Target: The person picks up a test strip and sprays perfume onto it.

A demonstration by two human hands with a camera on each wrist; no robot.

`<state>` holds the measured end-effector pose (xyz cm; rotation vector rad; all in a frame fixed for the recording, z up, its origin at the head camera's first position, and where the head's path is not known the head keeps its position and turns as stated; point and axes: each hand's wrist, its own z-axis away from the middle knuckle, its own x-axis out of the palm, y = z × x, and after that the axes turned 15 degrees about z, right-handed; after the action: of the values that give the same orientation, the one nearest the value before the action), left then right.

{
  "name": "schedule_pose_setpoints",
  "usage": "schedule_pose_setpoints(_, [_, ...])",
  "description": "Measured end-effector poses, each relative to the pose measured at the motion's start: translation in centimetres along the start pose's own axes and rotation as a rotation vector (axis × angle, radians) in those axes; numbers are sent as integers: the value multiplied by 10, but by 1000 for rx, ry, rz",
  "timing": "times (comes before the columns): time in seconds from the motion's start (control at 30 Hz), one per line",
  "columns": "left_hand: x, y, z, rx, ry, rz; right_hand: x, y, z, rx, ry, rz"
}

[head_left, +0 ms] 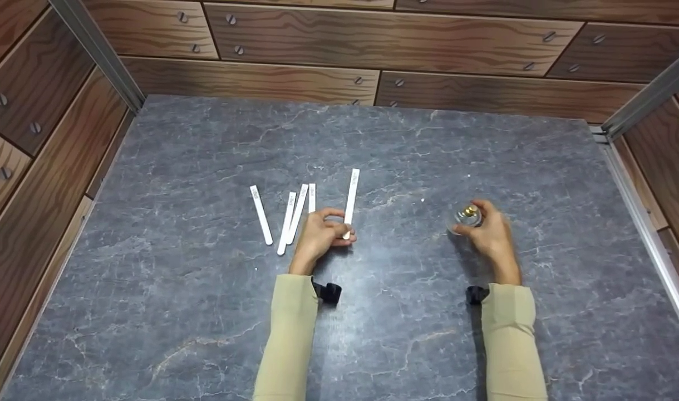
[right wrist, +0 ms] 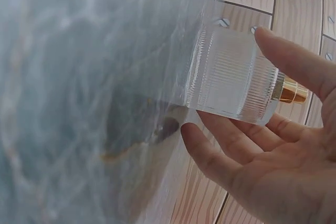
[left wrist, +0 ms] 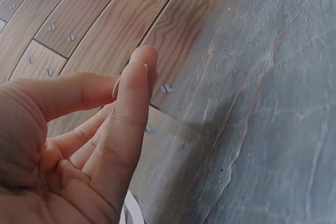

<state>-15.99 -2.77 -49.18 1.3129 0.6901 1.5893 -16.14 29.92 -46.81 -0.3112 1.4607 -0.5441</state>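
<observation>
My left hand holds a slim white paper strip by its lower end, thumb against fingers; small dark writing marks its top. In the left wrist view the thumb and index fingertips meet, and the strip cannot be made out. On the right, my right hand has its thumb and fingers round a clear ribbed glass perfume bottle with a gold nozzle. The bottle's base stands on the tabletop. Several more written-on white strips lie left of the left hand, one strip partly hidden by it.
One strip lies apart at the far left of the others. The grey marbled table is bounded by wood-patterned panels at the back and sides, with metal rails at the edges.
</observation>
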Motion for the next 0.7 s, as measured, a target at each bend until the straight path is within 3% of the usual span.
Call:
schedule_pose_setpoints(0.3, [0,0,1,8,-7,-38,-1,0,0,-19,46,18])
schedule_pose_setpoints(0.43, [1,0,1,10,-3,-50,-3,-2,1,6,29,-25])
schedule_pose_setpoints(0.57, [1,-1,1,9,-3,-46,-5,-4,1,44,12,-126])
schedule_pose_setpoints(0.7, [1,-1,1,14,-14,-29,-6,-5,0,75,11,-296])
